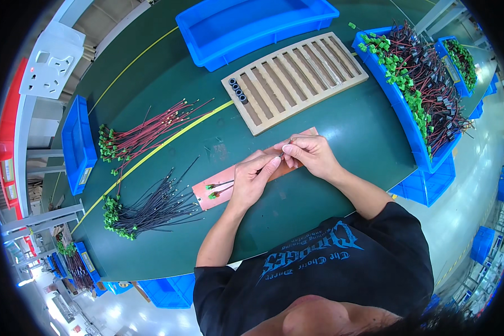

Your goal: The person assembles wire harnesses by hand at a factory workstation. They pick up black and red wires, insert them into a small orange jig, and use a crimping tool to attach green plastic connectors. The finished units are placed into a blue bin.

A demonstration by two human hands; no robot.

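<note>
My left hand (253,175) is closed over two thin wires, one dark and one reddish, above a copper-coloured strip (199,193) on the table. Green connectors (213,195) at the wires' ends stick out to the left of this hand. My right hand (313,155) pinches with thumb and forefinger close to the left fingertips. A small dark piece shows between the two hands; the fingers hide most of it. Left of the strip lie a bunch of black wires (157,207) with green connectors and, farther back, a bunch of red wires (151,131) with similar connectors.
A slotted wooden rack (251,120) behind my hands holds several black rings (238,91) at its left end. Beyond it stands a blue tray (252,39). A blue bin (395,106) at right is heaped with wired connectors; a small blue bin (75,145) stands at far left.
</note>
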